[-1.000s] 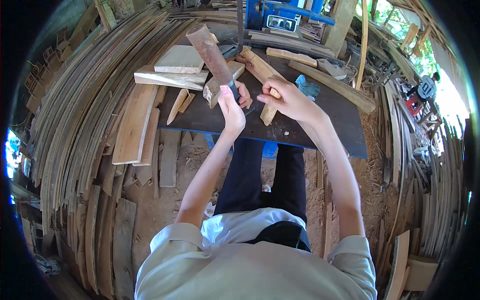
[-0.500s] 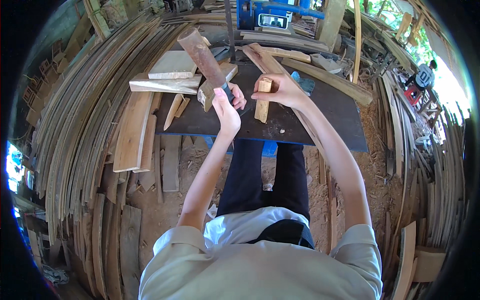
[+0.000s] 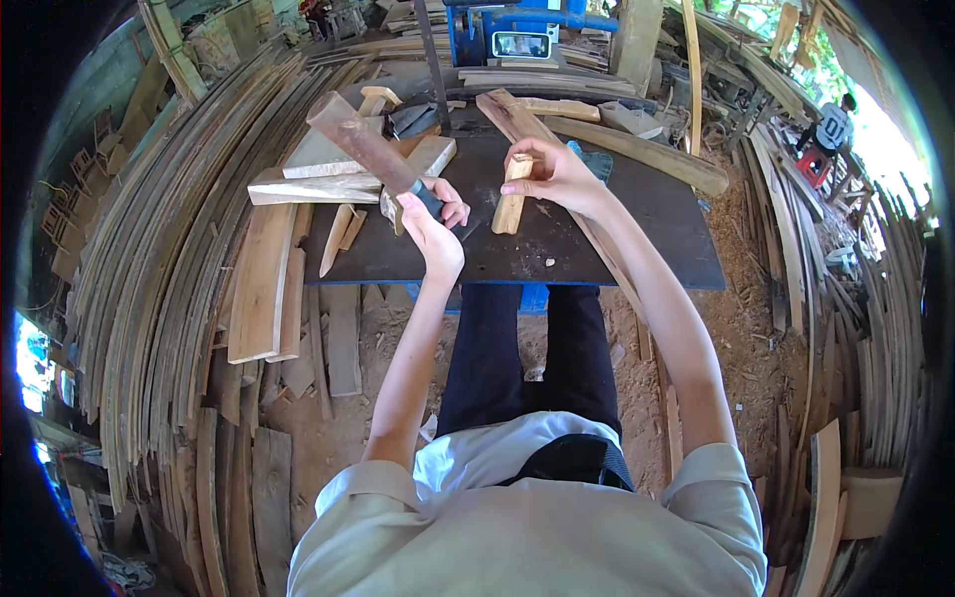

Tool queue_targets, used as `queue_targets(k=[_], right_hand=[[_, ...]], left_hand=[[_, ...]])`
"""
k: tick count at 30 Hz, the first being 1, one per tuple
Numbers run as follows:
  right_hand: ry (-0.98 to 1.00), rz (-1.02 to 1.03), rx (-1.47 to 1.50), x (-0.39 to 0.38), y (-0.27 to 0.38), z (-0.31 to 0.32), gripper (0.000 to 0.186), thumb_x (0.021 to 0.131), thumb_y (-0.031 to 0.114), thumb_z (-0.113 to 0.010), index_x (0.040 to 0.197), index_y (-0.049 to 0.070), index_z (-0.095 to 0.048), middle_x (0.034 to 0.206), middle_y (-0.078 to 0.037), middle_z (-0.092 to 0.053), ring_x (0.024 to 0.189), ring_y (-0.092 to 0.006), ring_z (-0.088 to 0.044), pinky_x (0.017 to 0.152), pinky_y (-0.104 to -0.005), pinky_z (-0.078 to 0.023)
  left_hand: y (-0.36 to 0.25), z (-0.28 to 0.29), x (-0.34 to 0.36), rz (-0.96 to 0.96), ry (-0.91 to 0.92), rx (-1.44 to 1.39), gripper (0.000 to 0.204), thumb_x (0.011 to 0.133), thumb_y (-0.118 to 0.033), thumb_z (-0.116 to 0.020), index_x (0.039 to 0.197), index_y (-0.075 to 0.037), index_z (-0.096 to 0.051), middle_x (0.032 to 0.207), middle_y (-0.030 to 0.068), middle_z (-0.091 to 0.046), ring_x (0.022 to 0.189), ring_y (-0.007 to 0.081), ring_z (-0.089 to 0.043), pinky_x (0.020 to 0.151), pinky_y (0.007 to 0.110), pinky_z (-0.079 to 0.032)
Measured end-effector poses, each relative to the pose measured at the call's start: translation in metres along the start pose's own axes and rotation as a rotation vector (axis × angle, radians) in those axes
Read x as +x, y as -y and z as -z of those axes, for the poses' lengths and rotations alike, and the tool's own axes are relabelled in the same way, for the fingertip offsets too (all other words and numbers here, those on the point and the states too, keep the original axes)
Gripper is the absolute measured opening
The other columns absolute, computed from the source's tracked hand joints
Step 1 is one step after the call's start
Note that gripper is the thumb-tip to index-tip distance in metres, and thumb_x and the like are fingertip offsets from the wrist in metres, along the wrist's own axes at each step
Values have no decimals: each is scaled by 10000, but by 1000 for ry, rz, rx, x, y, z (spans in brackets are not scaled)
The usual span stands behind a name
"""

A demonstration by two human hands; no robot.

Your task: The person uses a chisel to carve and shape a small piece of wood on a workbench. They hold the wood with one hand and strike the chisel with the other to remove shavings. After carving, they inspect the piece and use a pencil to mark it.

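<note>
My left hand [image 3: 435,224] is closed round the narrower dark part of a thick, brown cylindrical wooden tool [image 3: 363,142]. Its broad flat end slants up to the left; my fingers hide most of the lower end, so its exact kind cannot be told. Between the thumb and fingers of my right hand [image 3: 547,172] is a small, pale wooden block [image 3: 509,209], tilted, its lower end at the dark tabletop [image 3: 627,239]. Left of my left hand lie a pointed wood piece [image 3: 336,242] and a shorter offcut beside it.
Thick pale boards [image 3: 323,184] lie stacked on the table's left. A long beam [image 3: 637,154] crosses its back, near a blue machine [image 3: 473,35] with a phone [image 3: 521,45] in front. Long planks [image 3: 189,239] line the left. A person [image 3: 831,129] sits far right.
The brown tool has tipped further left and lowered slightly with my left hand. My right hand and the block have shifted a little left in the picture; the whole view has shifted slightly too.
</note>
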State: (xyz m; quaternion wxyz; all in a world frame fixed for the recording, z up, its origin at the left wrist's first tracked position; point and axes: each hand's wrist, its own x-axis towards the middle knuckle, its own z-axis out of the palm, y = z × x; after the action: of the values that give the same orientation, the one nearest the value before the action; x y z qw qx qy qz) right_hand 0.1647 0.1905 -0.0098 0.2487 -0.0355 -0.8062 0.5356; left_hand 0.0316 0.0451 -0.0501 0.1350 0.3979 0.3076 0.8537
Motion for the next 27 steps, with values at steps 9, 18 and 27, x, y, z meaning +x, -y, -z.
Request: queue_targets(k=[9,18,27], right_hand=[[-64,-141,18,2,3,-7,371,867,352,-708,1027,26,-637,807,10,-626,599,-53,-535,552,-210,-411],[-299,-91,-65,7,-22,0,343,838,284,-747,1022,4,-669,728,2,-637,541,-37,-484,476,-203,-356],[-260,-131,-95,3,-16,1,326,856,284,-724,1000,-2,-661,749,-12,-644,542,-53,-508,501,-215,-388]], left_hand=[[2,2,2,8,-18,-25,585,987,-589,-285,813,-46,-417,638,12,-378,502,84,-341,490,250,-326],[13,-4,12,24,54,198,277,1045,-328,-348,999,-69,-433,773,5,-411,554,65,-357,486,215,-332],[-59,27,59,-255,132,978,274,1007,-215,-453,986,22,-589,815,170,-597,756,276,-583,694,391,-451]])
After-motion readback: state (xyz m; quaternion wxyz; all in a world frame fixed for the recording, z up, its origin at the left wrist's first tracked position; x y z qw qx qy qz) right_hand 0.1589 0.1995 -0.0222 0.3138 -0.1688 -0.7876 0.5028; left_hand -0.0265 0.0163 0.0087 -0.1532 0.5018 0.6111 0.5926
